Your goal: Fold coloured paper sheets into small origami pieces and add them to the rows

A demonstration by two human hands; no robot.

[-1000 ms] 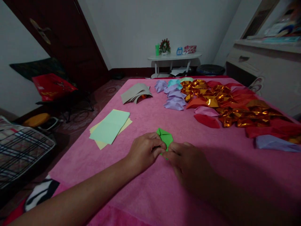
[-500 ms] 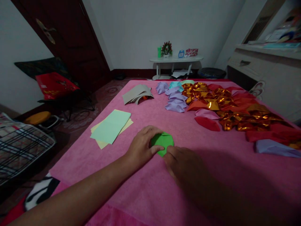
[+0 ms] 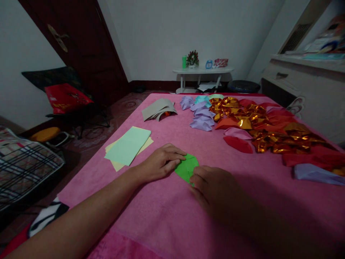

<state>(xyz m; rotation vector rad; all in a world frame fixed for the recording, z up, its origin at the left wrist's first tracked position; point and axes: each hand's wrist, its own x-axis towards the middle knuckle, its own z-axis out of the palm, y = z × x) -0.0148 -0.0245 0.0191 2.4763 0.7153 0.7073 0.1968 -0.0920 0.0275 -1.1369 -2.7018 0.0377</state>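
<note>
Left hand [image 3: 161, 162] and right hand [image 3: 214, 187] are working green paper [image 3: 185, 169] on a pink-covered desk [image 3: 151, 219].
The left hand is lying loosely open, fingertips touching the paper's far left edge; the right hand is curling closed, pinching the near right corner. Between them, the paper is lying with its long axis slanting from far left to near right. Compared with half a second ago, the left thumb is no longer reaching across it.

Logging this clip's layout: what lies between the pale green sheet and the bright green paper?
In the head view, going right from the pale green sheet: a yellow sheet, pink cloth, then the left hand, touching the bright green paper.
</note>
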